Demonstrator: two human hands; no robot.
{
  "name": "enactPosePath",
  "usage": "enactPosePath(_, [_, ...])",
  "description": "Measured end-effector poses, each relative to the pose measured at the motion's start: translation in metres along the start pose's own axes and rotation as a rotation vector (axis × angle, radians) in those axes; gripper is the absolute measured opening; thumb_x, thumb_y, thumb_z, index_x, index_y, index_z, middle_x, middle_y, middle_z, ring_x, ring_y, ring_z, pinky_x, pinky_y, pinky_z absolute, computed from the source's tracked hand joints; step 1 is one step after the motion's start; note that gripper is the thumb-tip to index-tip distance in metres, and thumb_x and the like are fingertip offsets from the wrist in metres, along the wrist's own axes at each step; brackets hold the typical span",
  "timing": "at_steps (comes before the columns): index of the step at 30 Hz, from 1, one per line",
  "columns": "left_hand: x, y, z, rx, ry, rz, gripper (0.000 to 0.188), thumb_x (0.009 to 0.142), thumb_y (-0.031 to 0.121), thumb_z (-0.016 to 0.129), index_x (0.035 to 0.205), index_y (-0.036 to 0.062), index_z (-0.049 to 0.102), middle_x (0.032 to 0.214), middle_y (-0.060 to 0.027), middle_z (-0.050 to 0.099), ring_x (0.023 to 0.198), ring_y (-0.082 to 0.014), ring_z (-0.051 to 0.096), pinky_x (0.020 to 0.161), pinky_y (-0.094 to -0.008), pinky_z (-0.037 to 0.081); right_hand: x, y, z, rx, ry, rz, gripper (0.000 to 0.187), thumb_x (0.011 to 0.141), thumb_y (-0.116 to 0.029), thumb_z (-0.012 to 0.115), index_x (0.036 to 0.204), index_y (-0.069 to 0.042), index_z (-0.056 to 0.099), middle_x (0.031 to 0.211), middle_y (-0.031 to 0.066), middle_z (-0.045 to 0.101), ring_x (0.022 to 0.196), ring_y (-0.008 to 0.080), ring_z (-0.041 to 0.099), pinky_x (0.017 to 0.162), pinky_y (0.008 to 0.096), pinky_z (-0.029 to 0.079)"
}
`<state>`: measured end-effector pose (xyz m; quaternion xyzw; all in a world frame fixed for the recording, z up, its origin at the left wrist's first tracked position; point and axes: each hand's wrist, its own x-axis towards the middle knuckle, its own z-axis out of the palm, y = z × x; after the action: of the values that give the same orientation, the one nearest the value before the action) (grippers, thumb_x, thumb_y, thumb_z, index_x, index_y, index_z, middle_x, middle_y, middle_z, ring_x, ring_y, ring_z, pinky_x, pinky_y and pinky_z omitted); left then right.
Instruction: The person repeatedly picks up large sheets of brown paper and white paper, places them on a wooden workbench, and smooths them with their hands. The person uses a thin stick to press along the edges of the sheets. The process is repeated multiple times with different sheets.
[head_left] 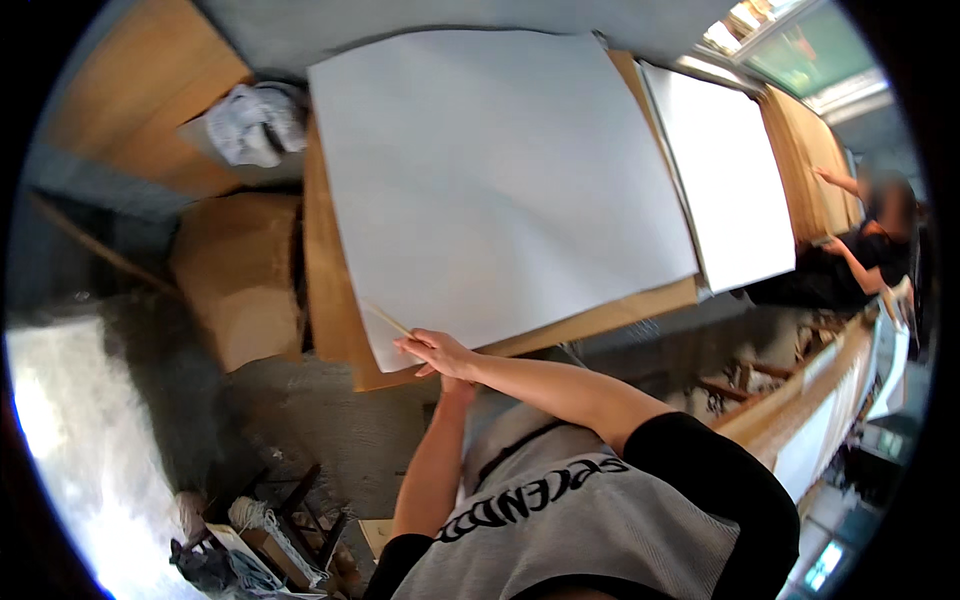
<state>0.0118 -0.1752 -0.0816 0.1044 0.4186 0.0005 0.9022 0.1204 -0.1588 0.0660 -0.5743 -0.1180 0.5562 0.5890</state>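
Observation:
A large white sheet (500,190) lies on a brown board (330,260) in front of me, its near left corner close to my hands. My right hand (437,352) is closed round a thin pale stick (386,319), which points to the far left over that corner. Beneath the right wrist, my left hand (458,388) sits at the sheet's near edge. Its fingers are mostly hidden behind the right hand and forearm, so I cannot see whether it holds anything.
A second white sheet (725,170) on a board lies to the right, with another person (885,235) working beyond it. A brown cardboard box (240,275) and crumpled white cloth (255,122) are at left. Bundled cords (255,520) lie low at left; a wooden bench (800,400) stands at right.

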Motion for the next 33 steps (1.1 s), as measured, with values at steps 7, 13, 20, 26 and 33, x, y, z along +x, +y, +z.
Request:
enactPosePath(7, [-0.03, 0.023, 0.054, 0.214, 0.281, -0.13, 0.019, 0.084, 0.026, 0.05, 0.087, 0.0071, 0.05, 0.07, -0.0044, 0.053, 0.058, -0.017, 0.051, 0.048, -0.0308, 0.044, -0.092, -0.008, -0.129, 0.073, 0.112, 0.175, 0.024, 0.084, -0.02, 0.052, 0.094, 0.002, 0.057, 0.07, 0.0095, 0.061, 0.061, 0.0159, 0.06, 0.055, 0.0277, 0.05])
enactPosePath(13, [-0.034, 0.027, 0.058, 0.259, 0.382, -0.06, 0.022, 0.085, 0.025, 0.049, 0.083, 0.0037, 0.052, 0.063, -0.0082, 0.053, 0.053, -0.0185, 0.053, 0.045, -0.0312, 0.044, -0.205, 0.038, -0.285, 0.18, 1.12, 0.072, 0.025, 0.079, -0.025, 0.056, 0.096, -0.007, 0.057, 0.083, 0.0037, 0.061, 0.075, 0.0141, 0.061, 0.041, 0.0207, 0.026])
enactPosePath(20, [-0.039, 0.03, 0.068, 0.255, 0.488, 0.031, 0.018, 0.081, 0.021, 0.057, 0.085, 0.0055, 0.048, 0.061, -0.0067, 0.051, 0.047, -0.0172, 0.05, 0.039, -0.0284, 0.04, -0.249, 0.044, -0.369, 0.825, 1.272, -0.058, 0.02, 0.082, -0.019, 0.056, 0.096, -0.006, 0.051, 0.091, 0.0082, 0.06, 0.085, 0.0124, 0.059, 0.032, 0.0135, 0.027])
enactPosePath(26, [-0.038, 0.02, 0.082, 0.19, 0.578, 0.117, 0.014, 0.083, 0.021, 0.055, 0.083, 0.0091, 0.047, 0.059, -0.0025, 0.045, 0.045, -0.014, 0.045, 0.039, -0.0261, 0.035, -0.237, 0.045, -0.409, 0.955, 1.196, 0.004, 0.022, 0.077, -0.02, 0.063, 0.091, -0.006, 0.052, 0.093, 0.0054, 0.056, 0.076, 0.0116, 0.06, 0.032, 0.0151, 0.024])
enactPosePath(33, [-0.041, 0.011, 0.075, 0.103, 0.695, 0.148, 0.018, 0.081, 0.024, 0.058, 0.076, 0.0098, 0.047, 0.055, -0.0015, 0.041, 0.043, -0.0125, 0.042, 0.036, -0.0253, 0.033, -0.229, 0.015, -0.399, 0.486, 1.036, 0.171, 0.015, 0.079, -0.015, 0.061, 0.081, -0.006, 0.049, 0.066, 0.0015, 0.051, 0.065, 0.0136, 0.061, 0.029, 0.0173, 0.022])
